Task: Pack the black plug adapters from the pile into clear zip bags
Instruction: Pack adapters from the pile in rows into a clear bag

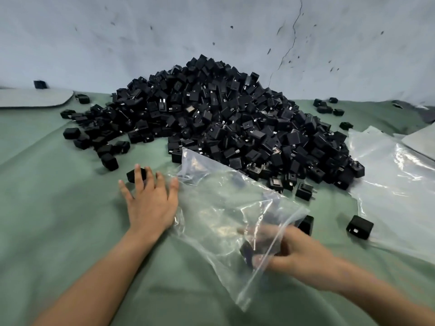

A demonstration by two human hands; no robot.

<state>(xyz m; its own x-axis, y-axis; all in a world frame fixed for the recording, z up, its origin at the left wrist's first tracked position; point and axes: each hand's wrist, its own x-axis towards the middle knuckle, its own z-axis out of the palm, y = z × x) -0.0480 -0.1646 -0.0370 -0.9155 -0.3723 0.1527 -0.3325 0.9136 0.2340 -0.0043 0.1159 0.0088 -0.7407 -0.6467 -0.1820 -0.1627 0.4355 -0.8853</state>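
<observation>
A big pile of black plug adapters (226,118) rises at the middle of the green cloth. In front of it lies a clear zip bag (219,208), slanting from the pile toward me. My left hand (150,201) lies flat on the cloth with fingers spread, its fingertips at the bag's left edge and next to a single adapter (135,174). My right hand (296,257) is blurred at the bag's near right edge; its fingers curl round a black adapter (247,251) at the bag's opening, with plastic over the fingers.
More clear bags (395,191) lie spread on the right, with a loose adapter (359,227) on them. Stray adapters (94,140) are scattered left of the pile. A grey flat pad (33,98) sits far left. A stained wall stands behind.
</observation>
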